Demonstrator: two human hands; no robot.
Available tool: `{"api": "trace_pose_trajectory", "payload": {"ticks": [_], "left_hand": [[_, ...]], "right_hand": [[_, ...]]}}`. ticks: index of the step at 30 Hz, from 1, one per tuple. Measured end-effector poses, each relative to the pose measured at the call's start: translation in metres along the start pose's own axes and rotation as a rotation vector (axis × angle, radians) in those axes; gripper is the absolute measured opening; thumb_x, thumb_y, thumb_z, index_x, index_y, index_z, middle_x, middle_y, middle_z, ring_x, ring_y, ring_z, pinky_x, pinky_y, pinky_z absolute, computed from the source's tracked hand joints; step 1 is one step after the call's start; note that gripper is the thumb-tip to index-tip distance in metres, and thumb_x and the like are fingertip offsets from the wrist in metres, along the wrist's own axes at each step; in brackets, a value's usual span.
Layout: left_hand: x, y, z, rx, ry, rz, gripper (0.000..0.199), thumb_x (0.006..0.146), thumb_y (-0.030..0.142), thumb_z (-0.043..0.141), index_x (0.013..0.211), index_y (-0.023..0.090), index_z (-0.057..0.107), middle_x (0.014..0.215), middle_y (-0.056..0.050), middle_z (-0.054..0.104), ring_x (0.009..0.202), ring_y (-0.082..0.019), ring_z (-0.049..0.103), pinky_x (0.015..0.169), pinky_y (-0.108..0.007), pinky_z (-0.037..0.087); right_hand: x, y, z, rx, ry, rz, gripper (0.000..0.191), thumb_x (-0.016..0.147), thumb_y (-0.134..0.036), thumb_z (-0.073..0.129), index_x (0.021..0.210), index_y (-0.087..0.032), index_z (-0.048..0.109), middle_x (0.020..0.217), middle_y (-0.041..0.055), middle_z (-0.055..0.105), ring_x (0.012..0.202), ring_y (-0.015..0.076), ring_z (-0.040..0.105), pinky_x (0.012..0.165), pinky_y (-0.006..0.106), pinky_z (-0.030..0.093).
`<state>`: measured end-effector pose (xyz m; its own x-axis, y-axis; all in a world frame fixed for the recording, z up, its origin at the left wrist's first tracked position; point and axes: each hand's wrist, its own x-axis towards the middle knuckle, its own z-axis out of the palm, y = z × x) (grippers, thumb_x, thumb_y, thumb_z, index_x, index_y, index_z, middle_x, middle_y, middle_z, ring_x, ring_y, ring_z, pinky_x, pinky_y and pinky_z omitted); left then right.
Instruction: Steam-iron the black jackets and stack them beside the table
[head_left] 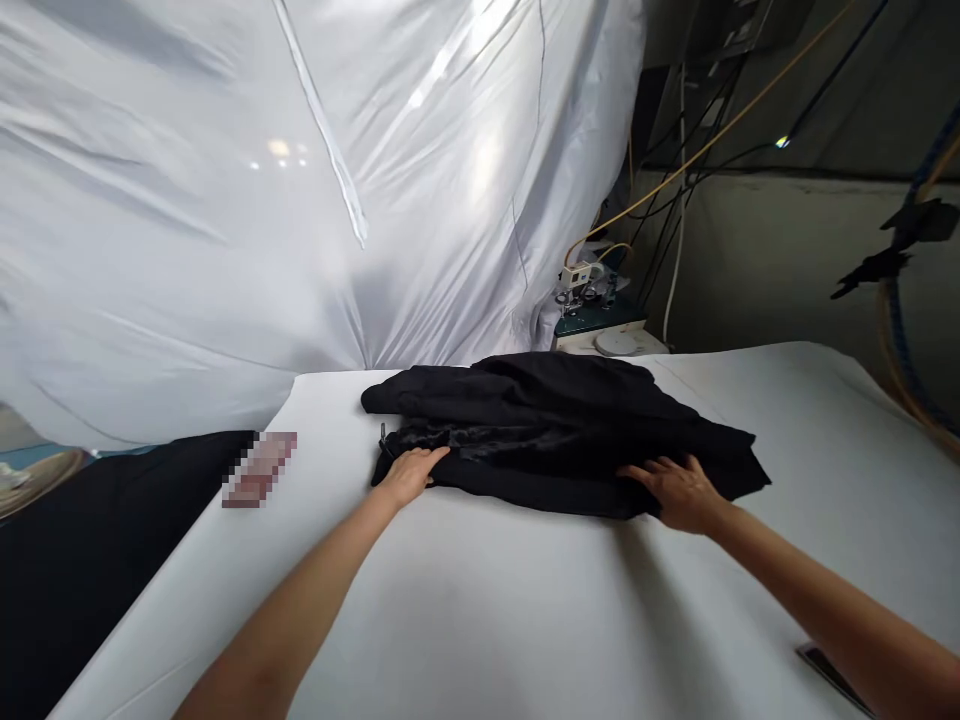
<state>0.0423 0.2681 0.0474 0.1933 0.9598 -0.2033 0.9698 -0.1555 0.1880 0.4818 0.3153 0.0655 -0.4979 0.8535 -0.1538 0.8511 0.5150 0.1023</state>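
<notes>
A black garment (525, 400), perhaps a jacket, lies spread sideways on the white table, with a shiny dark lining showing along its opening. My left hand (409, 476) grips its near edge at the left end, beside a small metal-looking zipper pull (383, 434). Toward the right end, my right hand (679, 492) holds the same near edge, its fingers over the cloth. That edge is slightly raised on the right and casts a shadow on the table. Some fingertips are hidden in the black fabric.
The white table (480, 620) carries a dark flat object (829, 675) under my right forearm and a pixelated reddish patch (261, 470) at left. Black cloth (112, 560) hangs at the left edge. A white sheet (300, 200) hangs behind; a sewing machine (581, 285) stands beyond.
</notes>
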Motion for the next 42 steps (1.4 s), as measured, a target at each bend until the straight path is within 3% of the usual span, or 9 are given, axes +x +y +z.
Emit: {"api": "trace_pose_trajectory", "payload": {"ticks": [6, 9, 16, 18, 22, 27, 31, 35, 42], "left_hand": [[-0.042, 0.003, -0.055, 0.03, 0.187, 0.066, 0.062, 0.077, 0.003, 0.038, 0.132, 0.033, 0.039, 0.096, -0.003, 0.06, 0.098, -0.017, 0.05, 0.091, -0.031, 0.037], [-0.08, 0.027, -0.048, 0.082, 0.185, 0.115, 0.062, 0.08, 0.002, 0.031, 0.129, 0.037, 0.041, 0.082, -0.003, 0.06, 0.09, -0.017, 0.052, 0.089, -0.034, 0.038], [-0.157, 0.064, 0.044, -0.279, -0.681, 0.145, 0.056, 0.062, 0.016, 0.065, 0.114, 0.035, 0.057, 0.076, 0.004, 0.064, 0.072, -0.015, 0.06, 0.069, -0.026, 0.046], [-0.152, 0.051, 0.044, -0.333, -0.506, 0.018, 0.035, 0.065, 0.02, 0.064, 0.099, 0.027, 0.065, 0.079, 0.002, 0.063, 0.074, -0.014, 0.061, 0.069, -0.025, 0.046], [-0.123, 0.007, 0.022, -0.237, 0.352, -0.466, 0.039, 0.068, 0.022, 0.063, 0.106, 0.02, 0.054, 0.114, -0.007, 0.051, 0.107, -0.019, 0.051, 0.089, -0.031, 0.041], [-0.097, 0.001, 0.029, -0.512, 0.185, -0.848, 0.088, 0.054, 0.04, 0.074, 0.124, 0.01, 0.031, 0.111, -0.015, 0.054, 0.101, -0.024, 0.056, 0.077, -0.032, 0.048], [-0.083, 0.027, 0.038, -0.46, 0.262, -0.703, 0.065, 0.068, 0.018, 0.06, 0.126, 0.014, 0.03, 0.103, -0.01, 0.061, 0.094, -0.021, 0.06, 0.078, -0.03, 0.047], [-0.071, 0.017, 0.019, -0.318, 0.618, -0.64, 0.062, 0.077, 0.012, 0.046, 0.133, 0.02, 0.021, 0.119, -0.011, 0.051, 0.105, -0.02, 0.054, 0.087, -0.03, 0.043], [-0.097, 0.007, 0.032, -0.165, 0.646, -0.87, 0.084, 0.075, 0.057, 0.049, 0.139, 0.016, 0.014, 0.126, -0.021, 0.034, 0.104, -0.033, 0.05, 0.082, -0.044, 0.043]], "right_hand": [[-0.026, 0.036, -0.078, -0.044, 0.171, 0.197, 0.045, 0.064, -0.004, 0.04, 0.097, -0.026, 0.061, 0.099, 0.0033, 0.064, 0.075, 0.0201, 0.059, 0.058, 0.029, 0.039], [-0.069, 0.035, -0.074, -0.051, 0.266, 0.246, 0.041, 0.064, -0.007, 0.04, 0.093, -0.026, 0.063, 0.098, 0.005, 0.065, 0.077, 0.0229, 0.059, 0.058, 0.032, 0.041], [-0.147, 0.005, 0.019, 0.494, -0.672, 0.082, 0.031, 0.05, -0.016, 0.056, 0.072, -0.032, 0.068, 0.06, 0.0019, 0.063, 0.054, 0.021, 0.06, 0.048, 0.033, 0.043], [-0.136, 0.001, 0.02, 0.529, -0.541, 0.116, 0.012, 0.06, -0.024, 0.054, 0.061, -0.028, 0.065, 0.052, 0.001, 0.058, 0.047, 0.0178, 0.056, 0.046, 0.031, 0.042], [-0.095, 0.008, 0.0, 0.346, 0.008, 0.297, 0.02, 0.071, -0.036, 0.049, 0.079, -0.023, 0.063, 0.074, 0.0054, 0.062, 0.064, 0.0196, 0.059, 0.058, 0.033, 0.045], [-0.062, -0.008, -0.001, 0.276, -0.069, 0.484, 0.09, 0.059, -0.043, 0.065, 0.137, -0.016, 0.028, 0.102, 0.0162, 0.057, 0.081, 0.0261, 0.061, 0.061, 0.033, 0.045], [-0.049, -0.038, 0.005, 0.228, -0.142, 0.409, 0.061, 0.071, -0.02, 0.049, 0.132, -0.024, 0.039, 0.104, 0.014, 0.056, 0.076, 0.0247, 0.062, 0.059, 0.032, 0.043], [-0.035, -0.043, 0.001, 0.227, 0.229, 0.627, 0.049, 0.078, -0.02, 0.037, 0.127, -0.025, 0.044, 0.106, 0.0128, 0.052, 0.072, 0.0206, 0.06, 0.059, 0.032, 0.043], [-0.06, -0.044, 0.027, 0.117, 0.332, 0.57, 0.061, 0.074, -0.037, 0.05, 0.132, -0.024, 0.036, 0.116, 0.0167, 0.046, 0.1, 0.0337, 0.048, 0.074, 0.044, 0.041]]}}
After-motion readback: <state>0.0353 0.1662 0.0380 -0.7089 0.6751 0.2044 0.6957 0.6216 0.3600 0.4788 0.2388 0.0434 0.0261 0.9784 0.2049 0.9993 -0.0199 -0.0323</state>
